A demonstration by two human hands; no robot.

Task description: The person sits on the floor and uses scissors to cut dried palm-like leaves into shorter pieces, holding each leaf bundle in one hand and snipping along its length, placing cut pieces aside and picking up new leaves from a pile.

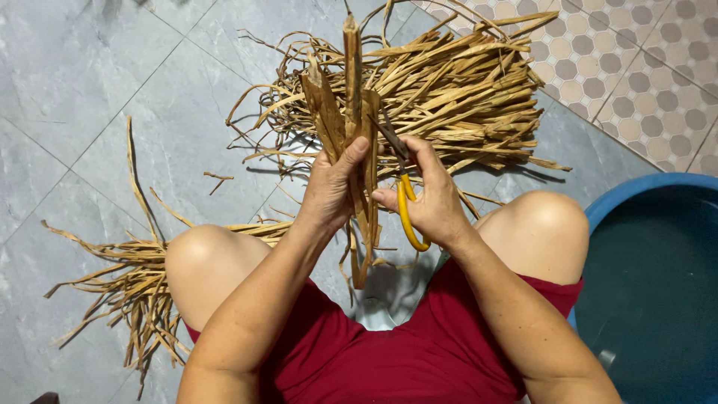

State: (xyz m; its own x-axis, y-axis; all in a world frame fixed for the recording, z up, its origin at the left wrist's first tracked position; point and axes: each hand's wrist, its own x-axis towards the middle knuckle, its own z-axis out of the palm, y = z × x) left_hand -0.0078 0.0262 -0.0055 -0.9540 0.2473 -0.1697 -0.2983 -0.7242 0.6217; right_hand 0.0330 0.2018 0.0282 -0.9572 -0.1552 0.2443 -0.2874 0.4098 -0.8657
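My left hand point(329, 191) grips a small bundle of dried tan plant stalks point(351, 90), held upright between my knees, with the stalk ends hanging down below the hand. My right hand point(430, 198) holds scissors with yellow handles point(406, 213); their dark blades point(390, 138) point up and left, touching the bundle just above my left thumb.
A large heap of dried stalks point(456, 90) lies on the grey tile floor point(97, 90) ahead. A smaller pile of strips point(138, 292) lies left of my left knee. A blue basin point(658, 284) stands at the right. Patterned tiles point(636, 60) fill the top right corner.
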